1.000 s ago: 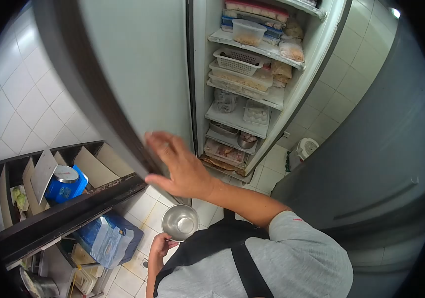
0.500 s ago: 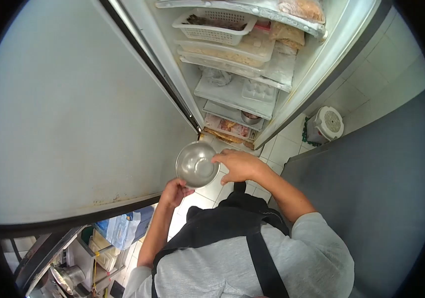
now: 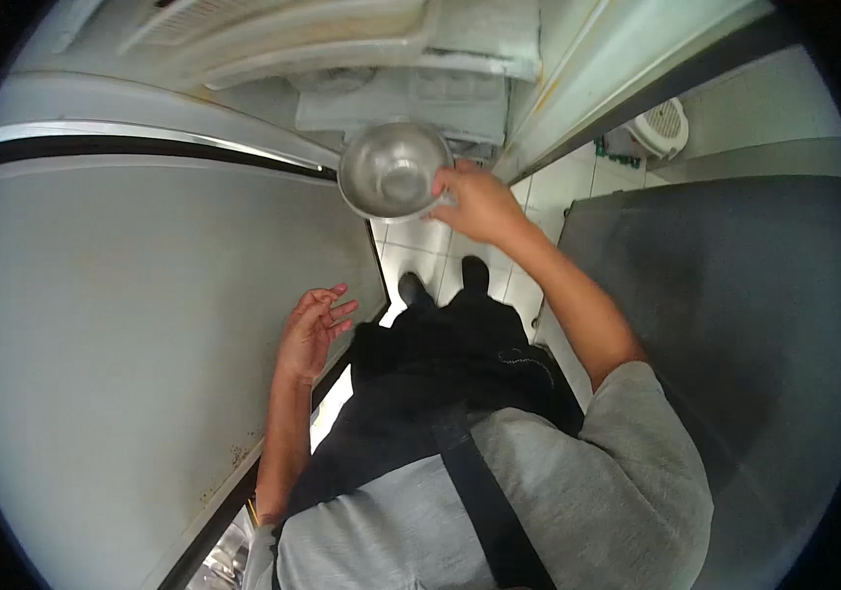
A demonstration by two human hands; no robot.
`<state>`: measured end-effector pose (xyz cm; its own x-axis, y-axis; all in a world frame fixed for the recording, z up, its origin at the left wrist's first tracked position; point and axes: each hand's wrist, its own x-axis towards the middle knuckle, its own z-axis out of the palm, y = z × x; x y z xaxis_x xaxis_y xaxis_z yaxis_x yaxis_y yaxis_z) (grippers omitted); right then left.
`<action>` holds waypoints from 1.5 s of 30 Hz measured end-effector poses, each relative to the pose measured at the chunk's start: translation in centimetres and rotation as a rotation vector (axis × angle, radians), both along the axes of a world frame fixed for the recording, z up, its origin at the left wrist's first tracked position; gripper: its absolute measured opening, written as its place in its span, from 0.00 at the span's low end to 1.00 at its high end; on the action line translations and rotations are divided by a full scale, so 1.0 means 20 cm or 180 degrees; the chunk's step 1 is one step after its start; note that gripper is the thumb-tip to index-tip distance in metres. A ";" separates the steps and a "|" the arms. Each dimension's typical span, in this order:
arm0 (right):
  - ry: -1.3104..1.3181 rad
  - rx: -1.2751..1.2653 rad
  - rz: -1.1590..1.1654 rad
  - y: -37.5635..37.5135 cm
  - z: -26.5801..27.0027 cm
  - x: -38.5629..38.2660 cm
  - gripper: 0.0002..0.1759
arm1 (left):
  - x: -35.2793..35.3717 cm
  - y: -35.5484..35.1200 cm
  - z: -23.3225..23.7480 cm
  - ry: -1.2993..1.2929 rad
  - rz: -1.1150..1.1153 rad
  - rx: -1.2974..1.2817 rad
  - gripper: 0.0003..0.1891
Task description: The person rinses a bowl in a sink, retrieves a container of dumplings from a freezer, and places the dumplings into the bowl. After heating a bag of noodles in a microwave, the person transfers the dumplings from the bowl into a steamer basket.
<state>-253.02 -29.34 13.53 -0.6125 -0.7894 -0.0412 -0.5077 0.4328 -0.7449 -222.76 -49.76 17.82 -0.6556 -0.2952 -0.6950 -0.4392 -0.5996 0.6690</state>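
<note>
A shiny metal bowl [image 3: 381, 177] is held up in front of the freezer's lower shelves, its inside bare to the camera. My right hand [image 3: 480, 201] grips its right rim, with the thumb inside the bowl. Apart from the bowl, my left hand [image 3: 314, 329] hangs in the air near the left door, its fingers loosely curled and spread with nothing in them. Behind the bowl, frosted white shelves [image 3: 332, 110] hold a pale egg-tray-like item [image 3: 455, 87]. The bowl hides the lowest part of the freezer.
The large grey door [image 3: 145, 295] stands open at my left, and another dark grey door [image 3: 725, 315] is at my right. A white bin-like container [image 3: 661, 130] sits by the tiled wall. White floor tiles [image 3: 411, 244] show around my shoes [image 3: 475, 273].
My left hand has let go of the bowl and drawn back to the left. My right hand now holds the bowl alone, further forward toward the shelves. The camera view has turned.
</note>
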 end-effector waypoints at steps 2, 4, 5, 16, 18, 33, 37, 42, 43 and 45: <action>-0.0083 -0.0072 -0.0102 -0.07 -0.08 -0.07 0.21 | -0.01 0.02 -0.02 -0.0004 0.0065 0.0318 0.10; -0.0127 -0.0171 -0.0176 -0.16 -0.15 -0.14 0.20 | -0.02 0.04 -0.04 -0.0158 0.0071 0.0293 0.10; 0.0092 -0.0261 -0.0221 -0.21 -0.18 -0.16 0.20 | -0.01 0.04 -0.04 -0.0254 0.0032 0.0235 0.10; 0.0506 -0.0455 -0.0365 -0.36 -0.36 -0.32 0.19 | -0.04 0.03 -0.05 -0.0537 0.0272 0.0064 0.11; 0.0609 -0.0519 -0.0352 -0.37 -0.37 -0.34 0.19 | -0.05 0.02 -0.03 -0.0618 0.0241 -0.0034 0.10; 0.0687 -0.0376 -0.0201 -0.37 -0.28 -0.36 0.18 | -0.05 0.00 -0.05 -0.0516 0.0375 -0.0001 0.09; 0.1228 -0.0434 -0.0806 -0.35 -0.21 -0.36 0.20 | -0.03 -0.01 -0.06 -0.0392 0.0375 0.0047 0.09; 0.1338 -0.0192 -0.1388 -0.37 -0.26 -0.44 0.23 | 0.00 -0.03 -0.04 -0.0197 0.0428 0.0163 0.10; 0.1436 -0.0087 -0.1550 -0.38 -0.27 -0.46 0.25 | 0.00 -0.04 -0.02 -0.0120 0.0431 0.0134 0.10; 0.1498 0.0101 -0.1537 -0.37 -0.20 -0.45 0.26 | -0.01 -0.06 0.02 -0.0118 0.0417 0.0221 0.07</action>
<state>-261.99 -36.73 9.56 -0.8546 -0.4254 0.2977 -0.5192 0.7107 -0.4747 -222.91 -50.88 18.28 -0.5882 -0.3269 -0.7397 -0.3778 -0.6976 0.6088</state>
